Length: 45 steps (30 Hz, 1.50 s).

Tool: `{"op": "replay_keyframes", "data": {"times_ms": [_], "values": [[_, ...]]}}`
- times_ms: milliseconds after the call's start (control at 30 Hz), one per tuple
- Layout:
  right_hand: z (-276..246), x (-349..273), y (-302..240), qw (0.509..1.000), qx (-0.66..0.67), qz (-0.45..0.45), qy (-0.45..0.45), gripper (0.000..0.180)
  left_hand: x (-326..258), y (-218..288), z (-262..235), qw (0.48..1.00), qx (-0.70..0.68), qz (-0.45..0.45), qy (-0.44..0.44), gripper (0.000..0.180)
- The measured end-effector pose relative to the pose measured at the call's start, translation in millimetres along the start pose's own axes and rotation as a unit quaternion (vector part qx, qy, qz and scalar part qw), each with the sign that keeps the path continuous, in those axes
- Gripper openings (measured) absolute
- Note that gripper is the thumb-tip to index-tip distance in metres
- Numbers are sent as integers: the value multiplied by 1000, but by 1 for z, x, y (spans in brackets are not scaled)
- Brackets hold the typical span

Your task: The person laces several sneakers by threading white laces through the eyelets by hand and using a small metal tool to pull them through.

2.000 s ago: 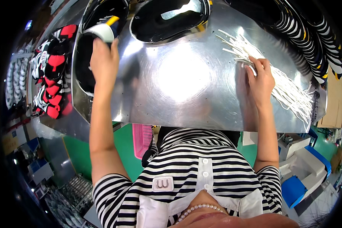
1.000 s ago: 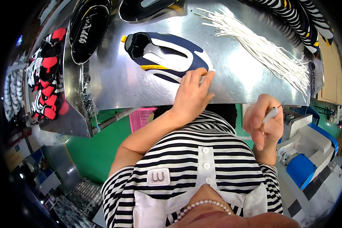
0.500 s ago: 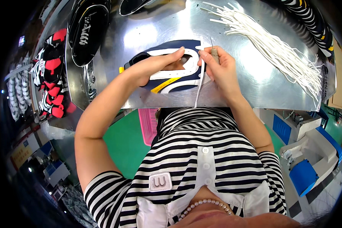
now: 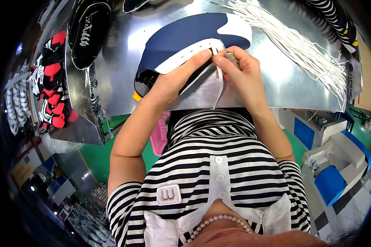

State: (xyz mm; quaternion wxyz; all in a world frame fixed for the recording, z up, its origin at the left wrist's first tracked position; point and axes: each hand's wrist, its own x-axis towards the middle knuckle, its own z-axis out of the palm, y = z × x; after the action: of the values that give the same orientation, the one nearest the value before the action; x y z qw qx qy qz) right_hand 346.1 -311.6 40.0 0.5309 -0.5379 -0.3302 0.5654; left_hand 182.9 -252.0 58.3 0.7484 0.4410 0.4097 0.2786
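Observation:
A navy and white shoe upper point(image 4: 181, 37) is tilted on its side over the metal table, its white eyelet strip toward me. My left hand point(image 4: 173, 80) grips that strip, thumb on the outside and fingers tucked behind. My right hand point(image 4: 246, 74) pinches a thin-pointed hand tool like an awl by its beige wrapped handle point(image 4: 231, 59), close against the strip's end. The tool's tip is hidden. A white shoelace point(image 4: 219, 88) passes at the fingertips of both hands and hangs toward the table's front edge.
A bundle of white laces point(image 4: 294, 49) lies at the right on the metal table point(image 4: 264, 92). Black shoe uppers point(image 4: 88, 37) are at the left, beside red, black and white pieces point(image 4: 51, 82). Striped uppers point(image 4: 329, 20) are stacked far right. A pink basket point(image 4: 157, 140) stands below the table.
The shoe upper has been turned up from lying flat, so its navy side now shows. My left hand has moved right to the strip's end, and the tool's needle is no longer visible.

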Motion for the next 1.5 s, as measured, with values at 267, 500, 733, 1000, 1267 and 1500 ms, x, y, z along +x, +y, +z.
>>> {"op": "replay_keyframes", "data": {"times_ms": [267,500,733,1000,1267,1500], "values": [[0,-18,-3,987,-155,-49,-21,18,-9,-9,9,992,84,72,67,20],[-6,-24,-11,972,-204,-117,-19,15,-12,-14,6,981,149,86,92,20],[-12,-12,-13,943,-282,-173,-42,11,-17,-15,7,951,235,175,99,18],[-4,10,-16,869,-455,-190,-52,14,-11,-10,-4,789,486,371,65,24],[-41,22,-17,976,-206,-57,43,45,4,-1,-13,978,178,10,106,34],[-42,49,-6,997,-24,-2,68,36,-6,9,-29,960,259,98,-46,57]]}}
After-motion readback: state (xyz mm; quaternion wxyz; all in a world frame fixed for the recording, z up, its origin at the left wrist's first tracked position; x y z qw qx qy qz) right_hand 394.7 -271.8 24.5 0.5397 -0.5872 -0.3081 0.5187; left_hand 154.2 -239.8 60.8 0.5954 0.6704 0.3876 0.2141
